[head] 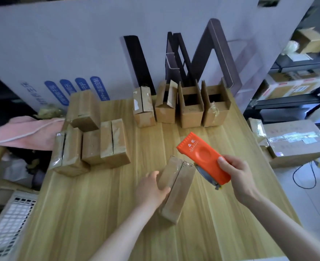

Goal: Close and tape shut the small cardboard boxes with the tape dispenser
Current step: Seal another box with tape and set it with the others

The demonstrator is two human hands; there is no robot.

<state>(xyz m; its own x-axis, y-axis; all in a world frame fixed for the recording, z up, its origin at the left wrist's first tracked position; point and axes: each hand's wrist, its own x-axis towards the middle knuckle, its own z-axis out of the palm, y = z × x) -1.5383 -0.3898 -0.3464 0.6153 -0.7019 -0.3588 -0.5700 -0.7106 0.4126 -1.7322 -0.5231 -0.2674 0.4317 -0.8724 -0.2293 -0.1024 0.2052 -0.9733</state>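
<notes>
**Mia:** Where is the small cardboard box [178, 187]?

**Ben:** It lies in the middle of the wooden table [99, 213], close to the person. Its flaps are down. Shiny tape runs along the line where they meet.

**Mia:** Who holds it?

**Ben:** The left hand [151, 185] does. The fingers curl over the box's left side and the thumb lies by its far end.

**Mia:** And the right hand [236, 174]?

**Ben:** It grips the orange tape dispenser [202, 159]. The thumb presses on the orange top and the fingers wrap under it. The dispenser is tilted, and its lower part sits right at the far right corner of the box.

**Mia:** Are there more boxes?

**Ben:** Yes. A bunch of taped boxes [91, 144] sits on the left of the table, with one stacked on top. A row of open boxes [191, 108] stands at the back, and the two on the right have their flaps up.

**Mia:** What is that pink thing?

**Ben:** A pink towel [23, 132], just off the table's left edge.
</notes>
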